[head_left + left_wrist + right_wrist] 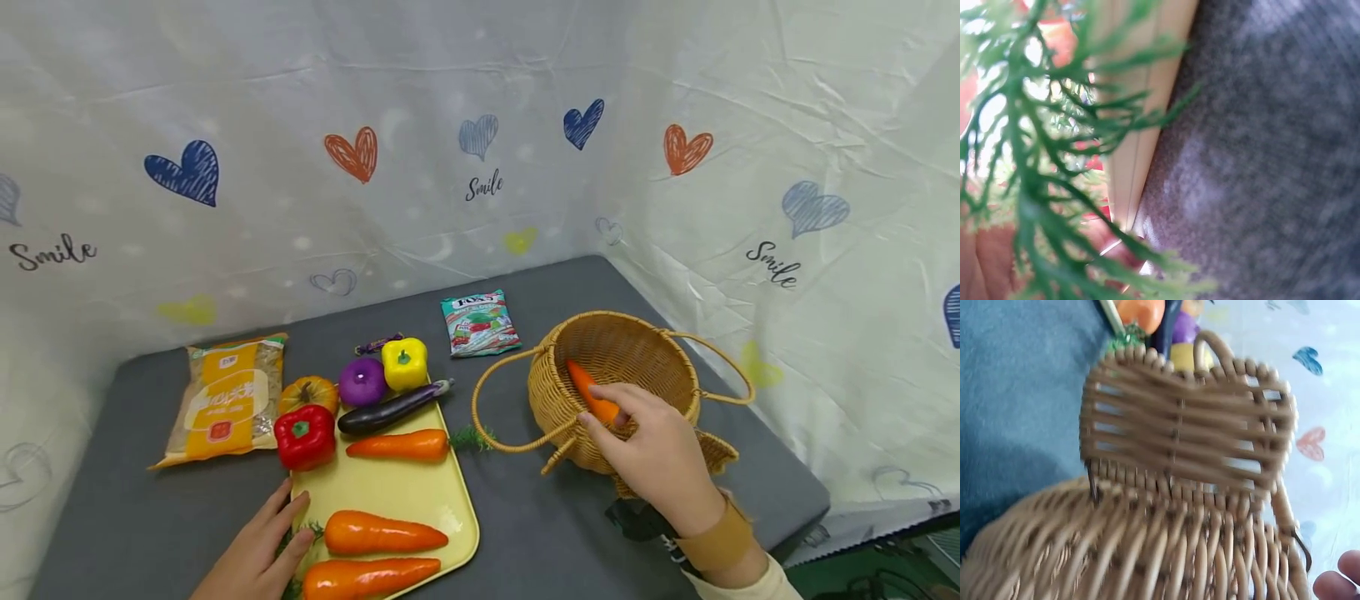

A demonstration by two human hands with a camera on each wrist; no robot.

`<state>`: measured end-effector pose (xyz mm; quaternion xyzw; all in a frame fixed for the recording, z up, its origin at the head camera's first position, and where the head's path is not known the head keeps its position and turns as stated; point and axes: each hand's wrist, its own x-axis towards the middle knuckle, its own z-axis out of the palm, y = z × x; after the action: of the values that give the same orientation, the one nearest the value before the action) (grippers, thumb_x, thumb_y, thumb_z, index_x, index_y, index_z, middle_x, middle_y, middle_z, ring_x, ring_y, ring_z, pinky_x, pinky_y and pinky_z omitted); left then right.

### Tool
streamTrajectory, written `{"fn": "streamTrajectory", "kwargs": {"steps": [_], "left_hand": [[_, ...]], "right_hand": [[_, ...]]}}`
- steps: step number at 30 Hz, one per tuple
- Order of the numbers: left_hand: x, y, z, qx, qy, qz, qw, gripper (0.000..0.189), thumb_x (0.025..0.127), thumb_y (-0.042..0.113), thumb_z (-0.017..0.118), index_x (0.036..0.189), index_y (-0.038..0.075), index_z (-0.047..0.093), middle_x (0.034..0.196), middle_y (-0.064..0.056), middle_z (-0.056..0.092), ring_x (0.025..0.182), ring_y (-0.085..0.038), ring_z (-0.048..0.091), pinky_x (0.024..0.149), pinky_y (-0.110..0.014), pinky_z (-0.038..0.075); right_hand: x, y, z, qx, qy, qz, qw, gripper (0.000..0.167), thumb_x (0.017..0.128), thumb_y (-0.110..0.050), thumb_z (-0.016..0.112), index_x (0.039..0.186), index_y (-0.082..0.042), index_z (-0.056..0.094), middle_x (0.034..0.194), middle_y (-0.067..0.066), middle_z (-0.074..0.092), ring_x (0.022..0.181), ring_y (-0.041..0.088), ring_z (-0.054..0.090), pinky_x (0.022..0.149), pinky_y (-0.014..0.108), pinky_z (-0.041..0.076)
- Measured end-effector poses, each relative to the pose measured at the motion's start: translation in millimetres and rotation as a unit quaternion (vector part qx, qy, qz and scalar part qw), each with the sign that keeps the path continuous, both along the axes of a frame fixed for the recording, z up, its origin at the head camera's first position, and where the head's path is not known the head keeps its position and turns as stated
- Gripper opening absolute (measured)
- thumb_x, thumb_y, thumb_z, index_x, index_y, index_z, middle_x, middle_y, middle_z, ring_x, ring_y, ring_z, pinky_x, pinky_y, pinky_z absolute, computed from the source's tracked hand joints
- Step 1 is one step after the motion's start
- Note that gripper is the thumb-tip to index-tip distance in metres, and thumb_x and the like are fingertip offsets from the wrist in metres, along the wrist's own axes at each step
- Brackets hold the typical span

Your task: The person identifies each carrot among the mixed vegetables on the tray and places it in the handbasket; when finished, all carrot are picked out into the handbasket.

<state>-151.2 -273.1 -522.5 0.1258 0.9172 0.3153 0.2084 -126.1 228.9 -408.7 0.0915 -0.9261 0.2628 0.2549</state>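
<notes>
Over the mouth of a wicker basket (558, 408) at the right is my right hand (656, 450), its thumb and index finger spread apart. A carrot (581, 379) lies inside the basket, partly hidden behind those fingers. In the right wrist view, fingertips (1337, 586) show at the lower right beside the basket's woven flap (1179, 431). My left hand (258, 546) rests at the left edge of a yellow tray (375, 492), fingers extended beside the leafy tops of two carrots (386, 533) (371, 577). Green leaves (1029, 200) fill much of the left wrist view.
On the tray's far part lie another carrot (401, 446), an eggplant (390, 410), a red bell pepper (305, 437), a yellow pepper (405, 364), a purple onion (363, 382) and a pumpkin (309, 392). A grain bag (225, 404) and a candy bag (480, 325) lie behind.
</notes>
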Motion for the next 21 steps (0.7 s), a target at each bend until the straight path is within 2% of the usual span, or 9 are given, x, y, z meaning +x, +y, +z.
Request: {"fn": "streamTrajectory", "kwargs": {"steps": [4,11,21], "left_hand": [[2.2,4.6,6.8,-0.006,-0.005,0.009,0.9999,0.07,0.117,0.046,0.041,0.154,-0.013,0.046,0.163,-0.046,0.019,0.145,-0.066,0.03,0.106,-0.077,0.038],[5.4,9.0,11.9,-0.001,-0.028,0.03,0.9992,0.073,0.116,0.051,0.04,0.155,-0.01,0.047,0.164,-0.044,0.018,0.146,-0.065,0.028,0.107,-0.078,0.035],[14.4,13.2,19.5,0.014,-0.009,0.045,0.9989,0.078,0.114,0.054,0.044,0.161,-0.008,0.04,0.168,-0.038,0.018,0.15,-0.061,0.024,0.111,-0.078,0.031]], "right_hand": [[-1.6,-8.7,-3.1,0.007,0.003,0.013,0.9999,0.031,0.091,-0.025,0.088,0.121,-0.017,0.083,0.12,-0.004,0.077,0.078,0.006,0.063,0.063,0.031,0.053],[-3.6,-27.1,-7.4,0.015,-0.013,0.033,0.9993,0.031,0.09,-0.026,0.089,0.12,-0.018,0.083,0.116,-0.008,0.076,0.078,0.004,0.061,0.063,0.029,0.053],[-7.7,-53.6,-10.5,-0.008,-0.018,0.1,0.9948,0.029,0.091,-0.023,0.089,0.119,-0.019,0.083,0.115,-0.01,0.075,0.075,0.0,0.064,0.062,0.024,0.056]]}}
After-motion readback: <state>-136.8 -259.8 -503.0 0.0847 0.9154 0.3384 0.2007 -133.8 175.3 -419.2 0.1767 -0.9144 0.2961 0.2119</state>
